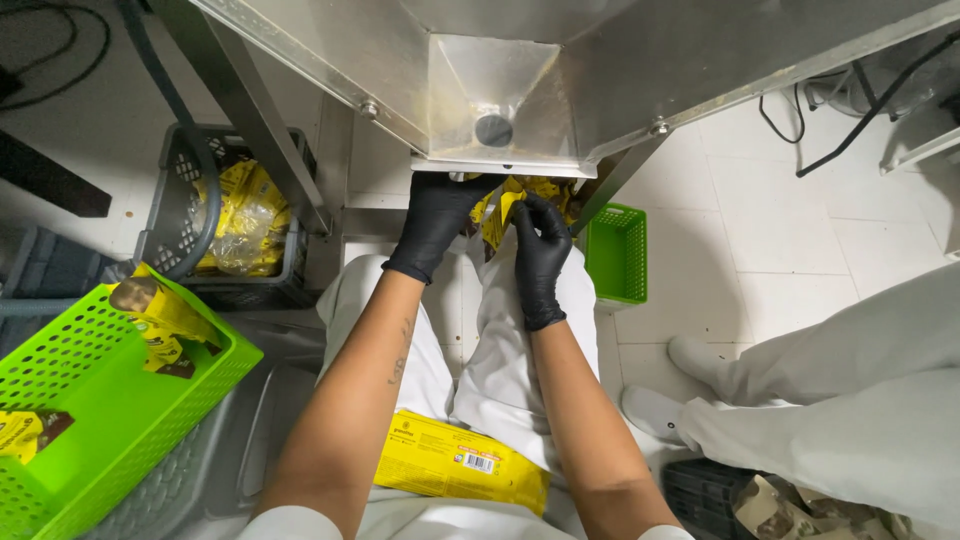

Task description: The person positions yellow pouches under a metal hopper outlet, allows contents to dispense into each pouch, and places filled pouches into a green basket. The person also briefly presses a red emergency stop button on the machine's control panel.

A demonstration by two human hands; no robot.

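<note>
Filling step, as it appears: both black-gloved hands work a yellow pouch [503, 212] just under the lower edge of the steel hopper [500, 100], the left hand [437, 222] reaching beneath the outlet, grip not discernible, the right hand [541, 255] pinching the pouch's side; the next move likely calls for squaring its mouth under the outlet. Counted: one packet [460, 462] on the lap, two green baskets [110, 400] [617, 255], one grey crate [170, 215].
</note>
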